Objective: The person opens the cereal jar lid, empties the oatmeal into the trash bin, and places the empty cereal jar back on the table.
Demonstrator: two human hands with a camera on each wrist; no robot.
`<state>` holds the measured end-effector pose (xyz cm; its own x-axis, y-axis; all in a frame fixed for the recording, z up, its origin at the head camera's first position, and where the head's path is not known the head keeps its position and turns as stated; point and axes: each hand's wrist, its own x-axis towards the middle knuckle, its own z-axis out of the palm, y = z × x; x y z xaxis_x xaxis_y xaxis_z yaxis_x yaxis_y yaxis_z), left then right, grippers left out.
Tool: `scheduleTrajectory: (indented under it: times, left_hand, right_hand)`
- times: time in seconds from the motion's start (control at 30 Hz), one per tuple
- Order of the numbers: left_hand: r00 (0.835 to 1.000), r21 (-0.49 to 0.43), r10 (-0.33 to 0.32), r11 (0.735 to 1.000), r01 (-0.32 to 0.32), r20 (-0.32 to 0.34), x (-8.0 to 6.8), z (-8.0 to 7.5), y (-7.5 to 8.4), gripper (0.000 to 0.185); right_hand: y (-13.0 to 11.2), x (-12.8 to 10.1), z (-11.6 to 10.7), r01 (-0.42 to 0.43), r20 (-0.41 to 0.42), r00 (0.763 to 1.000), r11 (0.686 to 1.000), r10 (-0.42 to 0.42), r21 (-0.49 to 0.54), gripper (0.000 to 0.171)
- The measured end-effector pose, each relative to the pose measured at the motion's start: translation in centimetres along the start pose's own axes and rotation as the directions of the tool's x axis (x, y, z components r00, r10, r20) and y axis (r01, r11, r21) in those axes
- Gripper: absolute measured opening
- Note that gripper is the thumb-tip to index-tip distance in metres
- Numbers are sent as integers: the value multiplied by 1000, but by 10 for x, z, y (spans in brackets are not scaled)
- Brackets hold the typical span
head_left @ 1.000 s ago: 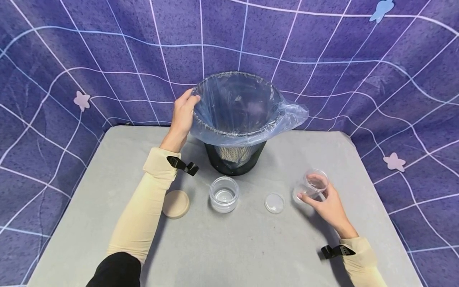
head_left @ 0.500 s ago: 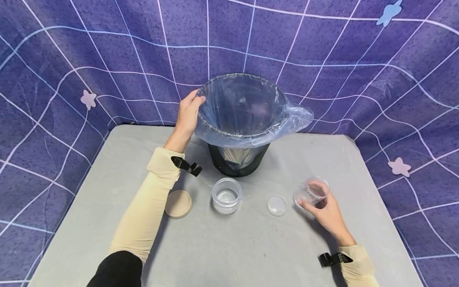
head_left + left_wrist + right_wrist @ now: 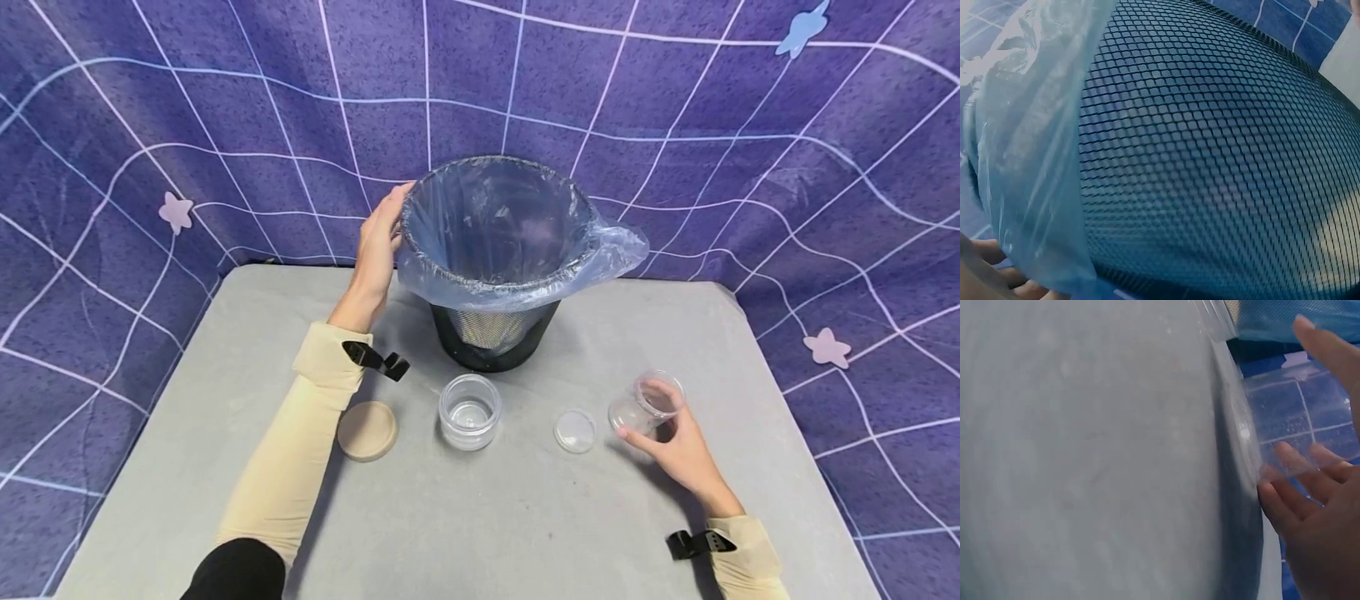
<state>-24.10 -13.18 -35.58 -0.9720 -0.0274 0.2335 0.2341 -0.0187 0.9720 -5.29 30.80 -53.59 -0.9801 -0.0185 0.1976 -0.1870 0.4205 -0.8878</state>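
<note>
Loosely curved fingers of my right hand point(image 3: 690, 462) surround a clear plastic cup point(image 3: 637, 408) standing on the table. In the right wrist view, the thumb point(image 3: 1329, 347) is spread apart from the cup wall, while the fingertips show behind it. My left hand point(image 3: 375, 250) lies along the left outer side of a black mesh wastebasket point(image 3: 480, 362), its fingers extended beside the rim. A thin blue bag point(image 3: 487, 296) lines the basket and folds over its rim. In the left wrist view, fingers point(image 3: 991, 253) show at the bag's lower edge; whether they touch it is unclear.
In front of the basket stands a clear open jar point(image 3: 470, 429). A round beige lid point(image 3: 367, 431) lies left of it, and a small clear lid point(image 3: 575, 432) lies between jar and cup. Purple patterned cloth point(image 3: 262, 125) rises behind the grey table point(image 3: 480, 533).
My left thumb has come off the bag-covered rim, and that hand now lies outside it. The cup has come down slightly. My right thumb has shifted away from its wall.
</note>
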Motion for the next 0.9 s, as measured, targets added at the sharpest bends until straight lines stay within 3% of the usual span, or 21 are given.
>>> scheduleTrajectory:
  times: [0.13,0.23,0.4,0.57,0.67,0.8,0.9]
  left_hand:
    - [995,68,100,993,-98,-25,-14,-14,-1,56]
    - [988,140,150,979,-145,-31,-32,-30,-6,52]
    - [995,320,97,942,-97,18,-78,-67,-29,48]
    - [995,530,58,843,-92,81,-133,-104,-55,50]
    - [992,644,54,756,-113,110,-163,-121,-66,55]
    - [988,786,22,602,-137,156,-196,-137,-75,74]
    - [981,828,7,537,-165,192,-210,-143,-80,94]
  right_hand:
    - [3,-2,-6,25,12,1000,998,-26,53,88]
    - [2,-5,-13,35,0,999,999,-35,32,90]
    - [-1,-14,-21,32,-19,999,994,-34,-101,93]
    - [0,-25,-29,57,-56,996,970,-72,-237,98]
    - [1,-26,-37,94,-86,989,952,-123,-291,94]
    - [2,-25,-49,144,-67,980,902,-186,-407,93]
    - [4,-23,-56,184,2,977,844,-211,-504,101]
